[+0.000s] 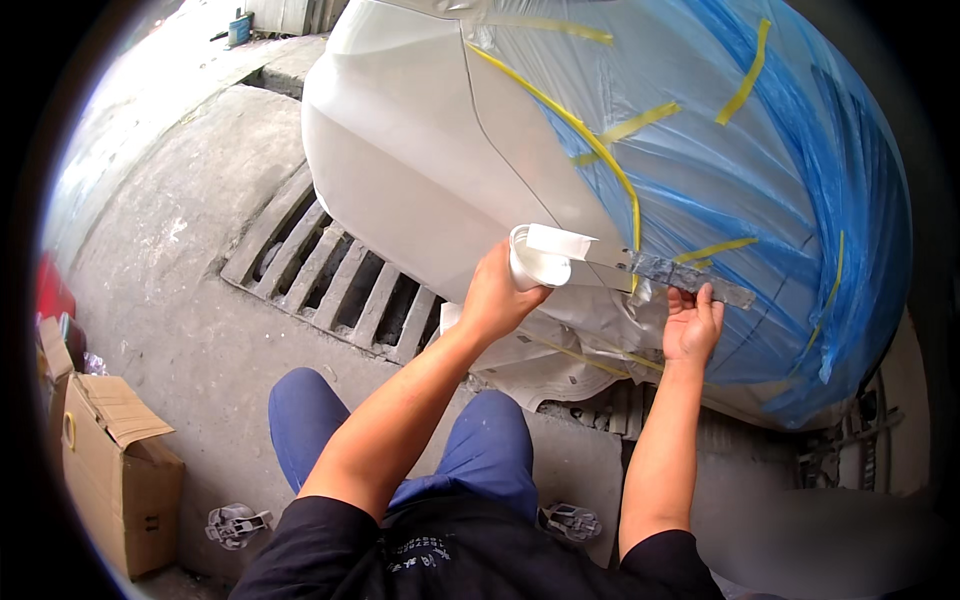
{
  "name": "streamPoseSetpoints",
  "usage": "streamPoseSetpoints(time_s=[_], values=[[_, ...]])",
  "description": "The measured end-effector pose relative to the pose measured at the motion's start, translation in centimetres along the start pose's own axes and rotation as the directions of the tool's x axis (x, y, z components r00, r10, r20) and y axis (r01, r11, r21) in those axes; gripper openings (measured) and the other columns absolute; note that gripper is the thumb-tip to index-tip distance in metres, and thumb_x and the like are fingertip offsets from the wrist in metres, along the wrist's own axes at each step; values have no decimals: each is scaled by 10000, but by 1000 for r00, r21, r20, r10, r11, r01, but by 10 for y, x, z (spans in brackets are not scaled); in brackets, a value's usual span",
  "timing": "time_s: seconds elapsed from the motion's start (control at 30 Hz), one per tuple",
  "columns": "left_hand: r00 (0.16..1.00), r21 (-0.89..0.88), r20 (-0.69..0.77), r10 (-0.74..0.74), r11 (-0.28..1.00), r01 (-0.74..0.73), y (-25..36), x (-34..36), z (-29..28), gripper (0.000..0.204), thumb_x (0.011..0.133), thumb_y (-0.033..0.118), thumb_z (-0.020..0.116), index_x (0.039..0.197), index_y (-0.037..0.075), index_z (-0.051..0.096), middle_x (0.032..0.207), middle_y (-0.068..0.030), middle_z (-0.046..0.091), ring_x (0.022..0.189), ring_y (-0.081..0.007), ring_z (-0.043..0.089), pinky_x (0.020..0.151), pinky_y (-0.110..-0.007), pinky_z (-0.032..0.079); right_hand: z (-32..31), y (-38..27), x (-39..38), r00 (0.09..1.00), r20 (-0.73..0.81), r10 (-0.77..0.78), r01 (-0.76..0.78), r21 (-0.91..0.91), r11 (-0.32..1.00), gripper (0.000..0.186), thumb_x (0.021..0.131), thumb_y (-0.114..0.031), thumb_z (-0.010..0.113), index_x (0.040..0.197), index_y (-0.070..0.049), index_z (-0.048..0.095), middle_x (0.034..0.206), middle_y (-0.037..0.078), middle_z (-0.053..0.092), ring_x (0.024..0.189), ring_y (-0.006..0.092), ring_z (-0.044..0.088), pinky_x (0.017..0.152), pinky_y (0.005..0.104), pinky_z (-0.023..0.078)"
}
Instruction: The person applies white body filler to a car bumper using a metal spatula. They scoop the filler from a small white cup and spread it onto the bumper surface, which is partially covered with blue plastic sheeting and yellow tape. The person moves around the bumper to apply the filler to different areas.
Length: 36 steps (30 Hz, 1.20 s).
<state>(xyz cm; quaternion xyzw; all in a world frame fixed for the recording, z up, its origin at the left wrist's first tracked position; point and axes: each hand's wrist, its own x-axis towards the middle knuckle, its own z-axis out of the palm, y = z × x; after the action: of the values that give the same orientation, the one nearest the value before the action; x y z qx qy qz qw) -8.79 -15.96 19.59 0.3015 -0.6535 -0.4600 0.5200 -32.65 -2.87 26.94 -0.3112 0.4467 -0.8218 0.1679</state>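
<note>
My left hand (497, 293) is wrapped round a white cup (540, 268), holding it tilted in front of the car's pale bodywork. A white flat piece (560, 242) lies across the cup's mouth; I cannot tell whether it is the coated end of the tool beside it. My right hand (692, 318) pinches the grey, paint-crusted handle of a long flat spatula (660, 268) between thumb and fingers. The spatula's narrow part points left toward the cup. Behind both hands is the white car body panel (420, 140), with a curved seam.
Clear and blue plastic film (810, 180) covers the car's right part, held by yellow tape (580, 125). Crumpled masking sheet (560, 345) hangs along the lower edge. A slotted floor drain (330, 270) runs beneath the panel. An opened cardboard box (125, 470) stands lower left.
</note>
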Motion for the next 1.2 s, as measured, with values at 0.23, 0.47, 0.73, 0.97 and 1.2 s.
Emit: streamPoseSetpoints(time_s=[0.23, 0.47, 0.73, 0.97, 1.2], values=[[1000, -19, -17, 17, 1000, -17, -1, 7, -13, 541, 686, 193, 774, 1137, 8, 540, 1068, -204, 620, 1019, -383, 584, 867, -440, 467, 31, -18, -5, 993, 95, -76, 81, -49, 996, 152, 953, -169, 557, 1048, -63, 502, 1012, 80, 604, 880, 195, 602, 741, 360, 549], [999, 22, -51, 1, 1000, 1, -8, 15, -21, 540, 685, 201, 778, 1136, 18, 542, 1081, -202, 605, 1035, -381, 566, 886, -441, 457, 71, -32, -8, 973, 191, -134, 160, -133, 978, 206, 953, -178, 558, 1096, -50, 483, 1051, 75, 590, 928, 191, 607, 746, 349, 552], [971, 86, -155, 180, 982, -169, -10, 15, -34, 478, 669, 181, 774, 1059, 1, 562, 981, -221, 623, 931, -419, 580, 819, -452, 473, 93, -30, -10, 950, 277, -143, 199, -184, 963, 224, 942, -173, 576, 1105, -44, 492, 1038, 74, 595, 897, 170, 611, 706, 343, 562], [982, 15, 108, 154, 988, -156, -43, -18, -26, 668, 649, 160, 747, 1245, 11, 485, 1167, -227, 561, 1099, -404, 524, 973, -436, 418, 109, -34, -49, 859, 510, -45, 300, -430, 852, 173, 977, -178, 519, 1056, -24, 507, 944, 49, 585, 775, 120, 571, 692, 268, 502], [862, -63, 507, 23, 998, 11, -43, -60, -64, 780, 672, 168, 744, 1345, -12, 393, 1265, -210, 507, 1206, -345, 477, 1049, -382, 366, 108, -53, -79, 618, 782, 81, 353, -368, 860, 146, 921, -116, 587, 1007, -10, 534, 849, 53, 581, 774, 143, 546, 723, 287, 446]])
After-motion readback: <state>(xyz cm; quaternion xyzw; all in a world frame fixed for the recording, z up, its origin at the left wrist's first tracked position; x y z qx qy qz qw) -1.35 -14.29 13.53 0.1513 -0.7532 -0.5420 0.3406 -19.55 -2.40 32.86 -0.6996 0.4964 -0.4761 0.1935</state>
